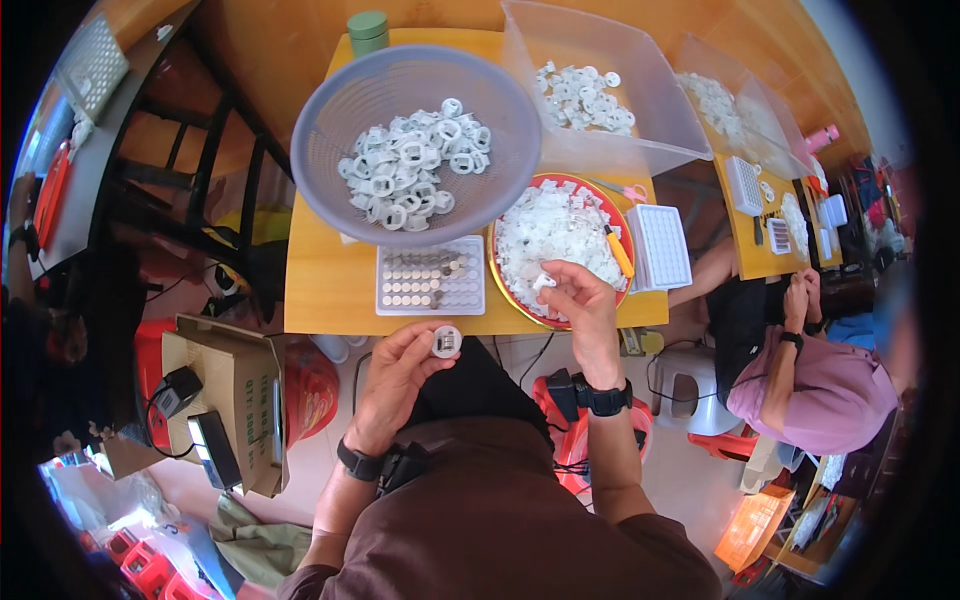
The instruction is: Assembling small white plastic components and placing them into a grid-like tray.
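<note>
In front of the table's near edge, my left hand [395, 375] pinches a small round white plastic housing [447, 342] with dark and metallic parts inside it. My right hand [588, 312] is over the near side of a red round tray [622, 222], its fingers closed on a small white plastic piece [544, 283]. Many similar white pieces [550, 225] are heaped in that tray. A yellow-handled tool [619, 252] lies across its right side. Left of the tray stands a white compartment tray [463, 304] with rows of silver button cells [405, 287].
A grey basket [320, 150] of round white housings stands at the table's far left, near a green canister [368, 33]. A clear bin [640, 70] of white parts sits far right, a white compartment tray [662, 247] nearer. Another person [810, 370] sits at the right table.
</note>
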Tool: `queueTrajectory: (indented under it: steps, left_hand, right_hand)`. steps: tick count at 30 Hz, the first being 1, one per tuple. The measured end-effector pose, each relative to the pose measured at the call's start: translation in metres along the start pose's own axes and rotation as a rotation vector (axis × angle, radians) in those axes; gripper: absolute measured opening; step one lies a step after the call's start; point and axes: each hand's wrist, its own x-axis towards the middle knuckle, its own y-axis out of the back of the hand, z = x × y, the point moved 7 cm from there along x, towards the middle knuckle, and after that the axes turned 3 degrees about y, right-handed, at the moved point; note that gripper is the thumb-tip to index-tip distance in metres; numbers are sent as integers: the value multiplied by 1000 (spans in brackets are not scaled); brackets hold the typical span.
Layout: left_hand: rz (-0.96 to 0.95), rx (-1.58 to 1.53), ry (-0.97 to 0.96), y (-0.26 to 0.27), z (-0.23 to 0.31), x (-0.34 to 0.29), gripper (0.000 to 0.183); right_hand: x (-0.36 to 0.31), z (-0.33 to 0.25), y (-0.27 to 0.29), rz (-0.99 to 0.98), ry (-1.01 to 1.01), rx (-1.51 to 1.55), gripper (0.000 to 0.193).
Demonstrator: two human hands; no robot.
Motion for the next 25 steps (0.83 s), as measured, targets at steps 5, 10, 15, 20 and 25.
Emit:
queueTrajectory:
  steps: [5, 10, 15, 20, 25]
  left_hand:
    - [-3, -10, 26, -5, -1, 3, 27]
    - [-51, 17, 44, -11, 3, 0, 25]
    - [-50, 27, 58, -9, 5, -3, 26]
    - [-50, 40, 76, -6, 1, -3, 26]
    - [-71, 36, 88, -7, -2, -2, 27]
  right_hand:
    - [-22, -17, -45, -199, 30, -94, 15]
    - [-39, -38, -88, -369, 305, -358, 18]
    - [-42, -40, -99, -434, 341, -509, 19]
    - [-44, -46, -101, -465, 399, -538, 18]
    - [-45, -48, -102, -496, 425, -561, 17]
